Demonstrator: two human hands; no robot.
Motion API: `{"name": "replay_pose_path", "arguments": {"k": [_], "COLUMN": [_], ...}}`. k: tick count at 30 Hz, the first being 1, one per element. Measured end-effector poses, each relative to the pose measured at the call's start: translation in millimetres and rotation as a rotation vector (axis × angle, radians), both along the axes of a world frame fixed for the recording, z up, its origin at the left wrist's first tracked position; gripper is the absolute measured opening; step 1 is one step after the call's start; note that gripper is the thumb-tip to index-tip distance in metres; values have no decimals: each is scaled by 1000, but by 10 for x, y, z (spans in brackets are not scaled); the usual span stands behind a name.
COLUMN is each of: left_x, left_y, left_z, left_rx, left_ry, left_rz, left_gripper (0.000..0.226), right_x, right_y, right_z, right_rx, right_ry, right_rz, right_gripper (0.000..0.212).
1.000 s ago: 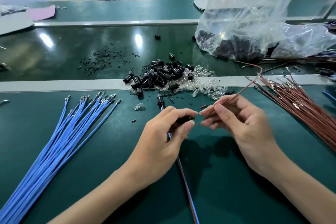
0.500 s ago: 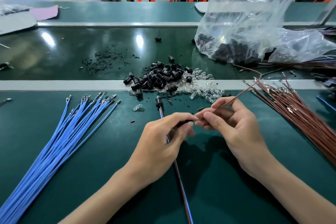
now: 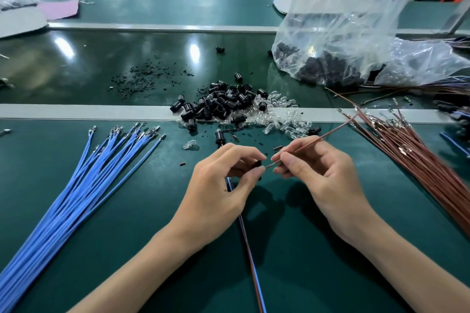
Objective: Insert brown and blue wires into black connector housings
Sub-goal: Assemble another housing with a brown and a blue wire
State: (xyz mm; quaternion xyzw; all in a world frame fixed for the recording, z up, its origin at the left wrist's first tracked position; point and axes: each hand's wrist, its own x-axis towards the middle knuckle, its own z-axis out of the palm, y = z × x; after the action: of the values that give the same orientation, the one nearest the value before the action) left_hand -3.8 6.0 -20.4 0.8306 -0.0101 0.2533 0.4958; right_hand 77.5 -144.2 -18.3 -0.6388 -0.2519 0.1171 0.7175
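In the head view, the left hand [image 3: 218,185] keeps a closed grip on a black housing [image 3: 255,165] over the desk [image 3: 305,249]. Just right of that grip, the right hand [image 3: 318,180] pinches the brown wire [image 3: 330,133], whose tip now meets the housing's mouth. A second ago the tip hung short of the housing, so insertion looks under way, though seating is hidden.
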Motion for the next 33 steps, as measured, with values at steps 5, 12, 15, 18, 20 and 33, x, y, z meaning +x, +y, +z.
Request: {"name": "replay_pose_path", "arguments": {"k": [5, 12, 15, 18, 20, 33], "left_x": [-10, -4, 6, 3, 7, -22], "left_y": [22, 58, 57, 47, 41, 48], "left_z": [-19, 27, 31, 38, 35, 48], "left_rx": [-178, -308, -375, -405, -426, -397], "left_ry": [36, 32, 31, 29, 25, 85], "left_rz": [-15, -19, -16, -36, -49, -149], "left_gripper": [12, 16, 21, 21, 20, 15], "right_x": [-9, 6, 17, 7, -1, -44], "right_y": [-4, -30, -46, -53, -48, -44], "right_z": [14, 5, 1, 8, 22, 59], "right_rx": [-19, 5, -27, -92, -106, -158], "right_ry": [-7, 20, 13, 9, 23, 8], "right_rz": [5, 41, 58, 135, 157, 236], "right_gripper": [14, 7, 7, 9, 11, 15]}}
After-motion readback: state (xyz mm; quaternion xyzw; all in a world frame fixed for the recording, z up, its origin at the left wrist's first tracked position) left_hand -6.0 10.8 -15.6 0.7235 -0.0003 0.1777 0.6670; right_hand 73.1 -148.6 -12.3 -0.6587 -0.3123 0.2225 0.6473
